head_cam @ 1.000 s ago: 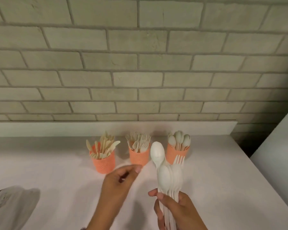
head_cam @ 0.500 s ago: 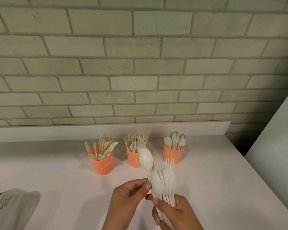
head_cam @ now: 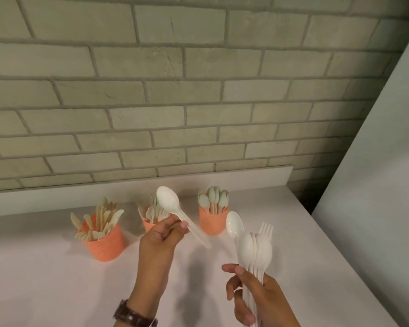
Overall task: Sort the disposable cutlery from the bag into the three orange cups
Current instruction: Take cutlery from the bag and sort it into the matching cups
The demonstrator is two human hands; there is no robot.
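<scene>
Three orange cups stand in a row near the wall. The left cup point(head_cam: 104, 247) holds knives, the middle cup point(head_cam: 148, 225) holds forks and is partly hidden behind my left hand, and the right cup point(head_cam: 213, 220) holds spoons. My left hand point(head_cam: 159, 241) pinches a single white spoon point(head_cam: 169, 201) by its handle, bowl up, in front of the middle cup. My right hand point(head_cam: 257, 300) grips a bunch of white cutlery point(head_cam: 254, 249), mostly spoons with one fork behind, held upright at the lower right.
The white counter point(head_cam: 57, 286) runs to a brick wall with a low white ledge point(head_cam: 246, 177). A white panel point(head_cam: 376, 185) rises on the right past the counter's edge. A watch point(head_cam: 132, 316) is on my left wrist.
My left hand has pulled one spoon out of the bunch and lifted it up and left toward the cups. The right hand with the bunch has shifted right. The view has tilted.
</scene>
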